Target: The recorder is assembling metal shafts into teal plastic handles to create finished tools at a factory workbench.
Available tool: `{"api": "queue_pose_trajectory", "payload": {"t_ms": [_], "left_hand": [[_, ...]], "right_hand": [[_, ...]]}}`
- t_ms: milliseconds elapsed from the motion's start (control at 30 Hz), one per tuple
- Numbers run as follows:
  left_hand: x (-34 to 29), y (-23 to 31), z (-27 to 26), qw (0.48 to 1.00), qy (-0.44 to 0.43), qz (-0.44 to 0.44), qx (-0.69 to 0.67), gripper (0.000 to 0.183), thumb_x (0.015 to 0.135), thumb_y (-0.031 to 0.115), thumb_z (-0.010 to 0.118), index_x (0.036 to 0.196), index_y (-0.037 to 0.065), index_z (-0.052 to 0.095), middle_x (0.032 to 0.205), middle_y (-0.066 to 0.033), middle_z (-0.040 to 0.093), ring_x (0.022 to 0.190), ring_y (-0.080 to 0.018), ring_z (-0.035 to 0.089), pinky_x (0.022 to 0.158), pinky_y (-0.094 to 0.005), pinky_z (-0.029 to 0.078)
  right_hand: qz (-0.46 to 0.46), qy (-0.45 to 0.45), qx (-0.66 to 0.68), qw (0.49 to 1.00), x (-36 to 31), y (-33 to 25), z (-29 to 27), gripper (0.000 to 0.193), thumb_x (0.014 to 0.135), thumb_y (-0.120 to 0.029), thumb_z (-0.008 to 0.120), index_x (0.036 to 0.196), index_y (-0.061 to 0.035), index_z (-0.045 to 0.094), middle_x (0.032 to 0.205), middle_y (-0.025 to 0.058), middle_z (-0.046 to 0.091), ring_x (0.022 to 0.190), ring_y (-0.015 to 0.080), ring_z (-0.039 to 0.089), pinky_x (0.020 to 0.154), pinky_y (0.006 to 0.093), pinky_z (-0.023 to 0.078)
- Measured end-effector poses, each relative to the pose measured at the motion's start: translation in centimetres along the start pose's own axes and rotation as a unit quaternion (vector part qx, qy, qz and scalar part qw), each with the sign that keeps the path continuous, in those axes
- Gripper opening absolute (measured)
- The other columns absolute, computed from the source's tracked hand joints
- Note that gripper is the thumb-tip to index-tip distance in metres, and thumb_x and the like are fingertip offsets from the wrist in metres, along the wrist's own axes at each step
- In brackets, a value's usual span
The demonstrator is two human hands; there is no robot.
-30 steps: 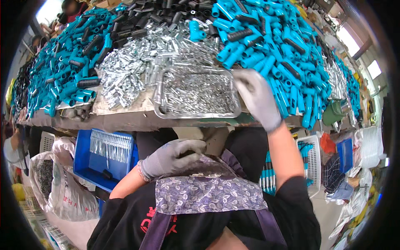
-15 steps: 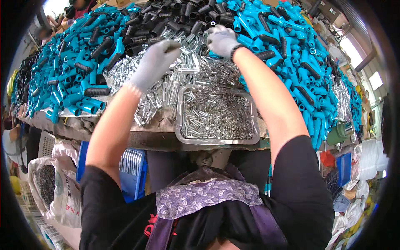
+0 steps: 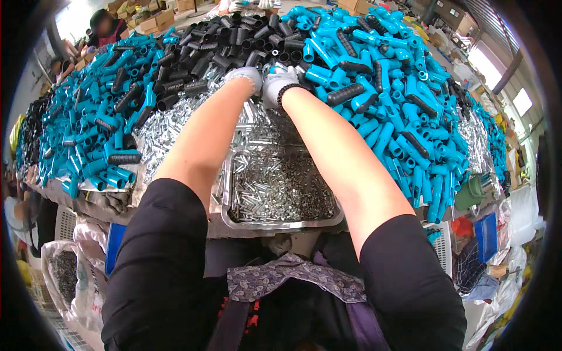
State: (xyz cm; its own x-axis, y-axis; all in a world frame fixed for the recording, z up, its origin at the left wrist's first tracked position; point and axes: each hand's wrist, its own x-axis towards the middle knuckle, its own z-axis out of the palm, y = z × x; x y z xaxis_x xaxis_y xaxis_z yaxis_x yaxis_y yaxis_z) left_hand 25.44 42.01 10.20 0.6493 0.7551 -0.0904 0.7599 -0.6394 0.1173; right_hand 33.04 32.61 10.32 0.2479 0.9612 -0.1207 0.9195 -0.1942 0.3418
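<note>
Both my gloved hands are close together over the far end of the silver metal parts (image 3: 170,126), at the edge of the black tubes (image 3: 205,61). My left hand (image 3: 246,76) is bent over with its back toward me, and its fingers are hidden. Beside it, my right hand (image 3: 278,88) has its fingers curled in, with a small blue bit showing at the fingertips; what it grips I cannot make out. Below the hands lies a metal tray (image 3: 281,224) of small pins, springs and other bits of hardware.
Heaps of turquoise tool housings with black grips rise on the left (image 3: 99,117) and right (image 3: 380,88). Below the table edge are a white sack (image 3: 88,263), a blue bin (image 3: 115,240) and a green container (image 3: 468,194). Another person (image 3: 105,29) is at the far left.
My hands have moved together and reached farther forward, from apart over the metal parts. My view has shifted, and my upper body leans nearer the table.
</note>
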Motion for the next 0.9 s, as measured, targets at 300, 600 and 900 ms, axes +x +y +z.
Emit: {"api": "queue_pose_trajectory", "payload": {"t_ms": [300,600,900], "left_hand": [[-13.8,-6.0,-1.9,0.838,0.222,0.232,-0.442,0.039,0.094,0.019,0.063,0.129,0.001,0.058,0.109,-0.0135,0.068,0.092,-0.0209,0.068,0.079,-0.0317,0.057],[-39.2,-0.9,7.3,0.446,-0.100,0.070,-0.886,0.044,0.096,0.030,0.067,0.130,0.003,0.056,0.113,-0.0076,0.066,0.098,-0.0164,0.067,0.089,-0.0321,0.058],[-45.4,-2.8,12.0,0.487,-0.165,0.108,-0.851,0.058,0.085,0.039,0.078,0.126,0.001,0.062,0.087,-0.0060,0.068,0.076,-0.0144,0.064,0.069,-0.0289,0.052]], "right_hand": [[-0.108,0.365,0.539,0.751,-16.0,4.9,-2.8,0.015,0.096,-0.015,0.060,0.104,-0.0029,0.065,0.096,0.0170,0.071,0.086,0.0278,0.071,0.076,0.0371,0.056],[-0.109,0.294,0.867,0.387,-35.9,-4.5,1.5,0.012,0.102,-0.010,0.056,0.110,-0.0007,0.055,0.109,0.0160,0.067,0.084,0.0187,0.070,0.076,0.0336,0.060],[-0.175,0.189,0.626,0.736,-42.4,-8.0,4.6,0.011,0.094,-0.001,0.060,0.104,-0.0012,0.064,0.093,0.0104,0.064,0.077,0.0185,0.068,0.070,0.0311,0.053]]}}
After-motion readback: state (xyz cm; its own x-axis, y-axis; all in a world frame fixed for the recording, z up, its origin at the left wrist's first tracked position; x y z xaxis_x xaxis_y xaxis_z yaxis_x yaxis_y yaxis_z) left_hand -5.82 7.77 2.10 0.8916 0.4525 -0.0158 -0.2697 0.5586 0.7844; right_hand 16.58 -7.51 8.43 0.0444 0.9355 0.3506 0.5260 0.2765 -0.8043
